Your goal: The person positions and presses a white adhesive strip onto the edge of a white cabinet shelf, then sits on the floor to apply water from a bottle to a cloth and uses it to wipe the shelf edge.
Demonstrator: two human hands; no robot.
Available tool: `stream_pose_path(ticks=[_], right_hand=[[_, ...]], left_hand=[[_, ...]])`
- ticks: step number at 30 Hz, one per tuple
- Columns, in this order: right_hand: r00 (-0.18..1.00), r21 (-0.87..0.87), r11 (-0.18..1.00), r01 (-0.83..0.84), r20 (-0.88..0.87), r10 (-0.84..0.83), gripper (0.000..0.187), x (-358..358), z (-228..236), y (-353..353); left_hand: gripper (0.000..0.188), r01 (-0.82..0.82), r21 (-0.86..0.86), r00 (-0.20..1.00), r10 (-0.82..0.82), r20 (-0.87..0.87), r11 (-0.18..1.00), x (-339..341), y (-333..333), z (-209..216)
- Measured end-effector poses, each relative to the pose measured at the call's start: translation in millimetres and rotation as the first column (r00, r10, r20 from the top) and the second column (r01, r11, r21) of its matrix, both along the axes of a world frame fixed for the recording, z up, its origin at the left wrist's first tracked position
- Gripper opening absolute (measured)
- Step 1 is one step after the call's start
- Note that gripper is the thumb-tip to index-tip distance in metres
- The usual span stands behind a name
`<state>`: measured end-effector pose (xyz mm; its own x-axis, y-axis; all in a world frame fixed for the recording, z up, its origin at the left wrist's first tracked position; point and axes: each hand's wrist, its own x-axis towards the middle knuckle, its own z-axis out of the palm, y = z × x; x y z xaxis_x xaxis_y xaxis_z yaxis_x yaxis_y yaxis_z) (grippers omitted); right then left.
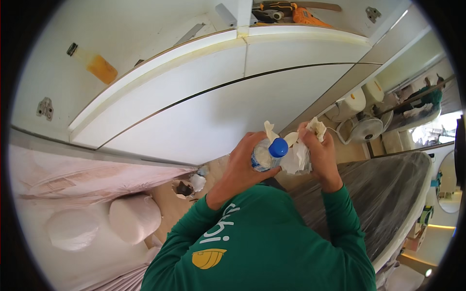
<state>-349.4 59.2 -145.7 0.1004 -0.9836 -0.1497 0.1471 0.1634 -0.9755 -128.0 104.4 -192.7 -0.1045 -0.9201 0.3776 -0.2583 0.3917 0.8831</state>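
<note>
My left hand is wrapped round a clear bottle with a blue cap and a blue-and-white label. The capped end points up toward me, and something whitish shows through its side. In my right hand is a crumpled piece of white paper, its torn edges sticking out above the fingers and hanging beside the bottle. Another pale scrap stands up behind the cap; what it is attached to is hidden. Both hands are close together in front of my green-sleeved chest.
Ahead is a white cabinet. Its upper compartments hold a bottle of orange liquid and an orange power tool. Plastic-wrapped dark furniture stands at right, near a fan. Covered white stools and floor debris lie left.
</note>
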Motion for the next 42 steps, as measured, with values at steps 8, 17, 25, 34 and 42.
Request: stream_pose_path(ticks=[8, 17, 25, 34, 42], right_hand=[[0.975, 0.074, 0.994, -0.086, 0.213, 0.069, 0.036, -22.3, -31.1, 13.3], [0.783, 0.209, 0.962, -0.179, 0.622, 0.01, 0.037, -40.7, -32.6, 0.9], [0.86, 0.418, 0.839, -0.347, 0.498, 0.108, 0.038, -23.8, -80.6, 3.6], [0.813, 0.466, 0.675, -0.571, 0.431, 0.39, 0.045, 1.8, -58.5, 35.7], [0.94, 0.297, 0.897, -0.327, 0.2, 0.276, 0.04, -4.8, -79.2, 15.0]], left_hand=[[0.099, 0.13, -0.041, 0.986, -0.125, 0.111, 0.991, 2.9, 10.4, 34.4], [0.04, 0.167, -0.367, 0.977, -0.205, -0.065, 0.915, 17.2, 43.8, 93.2], [0.04, 0.077, -0.492, 0.993, -0.11, -0.039, 0.867, 16.2, 40.0, 109.0], [0.049, 0.016, -0.307, 1.0, -0.024, -0.02, 0.951, 24.2, 65.7, 89.9], [0.1, -0.137, 0.257, 0.928, 0.034, 0.372, 0.957, 34.1, 55.9, 57.4]])
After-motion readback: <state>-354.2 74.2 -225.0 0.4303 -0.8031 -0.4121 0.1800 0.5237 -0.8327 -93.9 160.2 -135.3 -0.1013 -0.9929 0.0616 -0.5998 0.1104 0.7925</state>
